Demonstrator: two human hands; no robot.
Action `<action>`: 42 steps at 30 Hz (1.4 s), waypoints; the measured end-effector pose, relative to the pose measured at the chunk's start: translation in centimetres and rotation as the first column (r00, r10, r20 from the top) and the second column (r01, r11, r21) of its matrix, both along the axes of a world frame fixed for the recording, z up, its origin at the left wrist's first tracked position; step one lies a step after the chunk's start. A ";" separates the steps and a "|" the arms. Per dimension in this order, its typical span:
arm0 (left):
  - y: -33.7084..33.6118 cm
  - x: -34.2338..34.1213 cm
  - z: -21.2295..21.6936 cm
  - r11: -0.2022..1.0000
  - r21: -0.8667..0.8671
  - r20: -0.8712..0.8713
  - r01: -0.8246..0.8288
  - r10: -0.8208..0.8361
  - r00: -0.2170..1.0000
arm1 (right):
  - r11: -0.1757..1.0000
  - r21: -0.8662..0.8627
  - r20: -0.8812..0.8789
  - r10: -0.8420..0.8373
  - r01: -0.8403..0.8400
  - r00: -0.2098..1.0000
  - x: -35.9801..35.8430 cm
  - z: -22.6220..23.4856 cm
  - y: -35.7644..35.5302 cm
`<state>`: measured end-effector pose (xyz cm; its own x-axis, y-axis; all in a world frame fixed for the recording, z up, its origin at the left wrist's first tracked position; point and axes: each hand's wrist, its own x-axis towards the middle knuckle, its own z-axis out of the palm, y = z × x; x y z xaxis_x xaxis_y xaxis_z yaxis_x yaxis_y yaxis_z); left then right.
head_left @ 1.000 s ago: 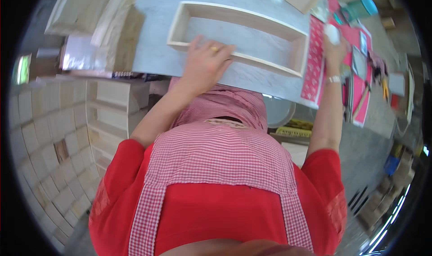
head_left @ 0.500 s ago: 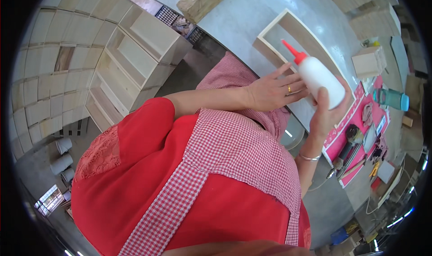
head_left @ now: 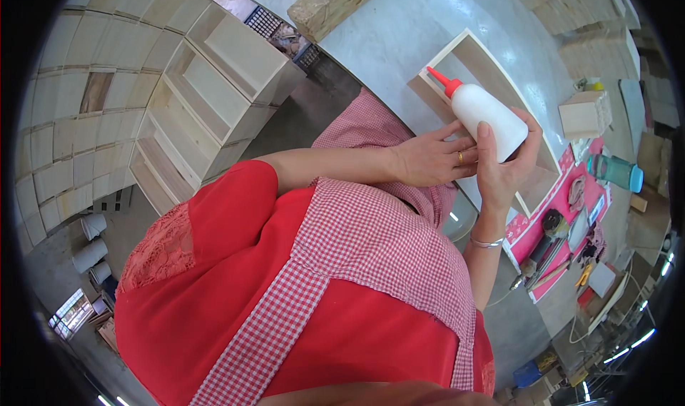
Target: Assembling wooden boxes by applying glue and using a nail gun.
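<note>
In my right hand [head_left: 503,167] is a white squeeze bottle [head_left: 485,117] with a pointed red nozzle. It is tilted, its nozzle toward the upper left, with my thumb on the near side. My left hand [head_left: 435,158], a ring on one finger, lies just beside it, fingers outstretched toward the bottle's lower side. Those fingertips are partly hidden behind the right hand, so whether they touch the bottle I cannot tell. Beneath the bottle a shallow rectangular wooden box [head_left: 441,55] rests on the grey tabletop [head_left: 389,56], partly covered by my hands.
Stacked wooden boxes [head_left: 214,92] rise at the left. A wooden block [head_left: 335,6] lies at the table's far edge. To the right are a small wooden box [head_left: 584,113], a teal bottle [head_left: 614,172] and a pink cloth [head_left: 524,238] with tools [head_left: 549,245] on it.
The squeeze bottle has moved slightly left and down in my right hand. My left hand's fingers, spread before, are now closer together and nearer the right hand. The view has shifted a little.
</note>
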<state>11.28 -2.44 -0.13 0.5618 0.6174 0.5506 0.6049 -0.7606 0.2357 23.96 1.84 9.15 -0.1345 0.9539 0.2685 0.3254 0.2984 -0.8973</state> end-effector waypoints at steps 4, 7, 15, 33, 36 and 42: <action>0.1 -0.1 0.0 1.000 0.004 0.023 0.001 -0.001 1.000 | 0.999 0.049 0.003 -0.020 0.019 1.000 -0.3 -0.1 1.1; 0.2 0.0 0.3 0.999 0.031 0.021 -0.015 0.014 1.000 | 0.995 0.097 0.019 -0.040 0.038 0.999 -0.3 -0.2 2.2; 0.1 0.4 0.3 0.988 0.112 -0.016 -0.110 0.112 0.994 | 0.981 0.132 0.027 -0.149 0.144 0.988 -0.9 -0.2 5.3; 0.0 0.3 0.4 0.995 0.032 -0.044 -0.093 0.094 0.995 | 0.933 0.212 0.213 -0.334 0.291 0.918 5.3 1.4 4.3; 0.0 0.3 0.4 0.993 0.056 -0.064 -0.101 0.104 0.992 | 0.917 0.235 0.184 -0.369 0.324 0.911 7.5 0.9 3.7; -0.1 0.3 0.7 0.994 0.053 -0.115 -0.095 0.101 0.988 | 0.890 0.259 0.166 -0.423 0.374 0.891 11.5 1.0 2.0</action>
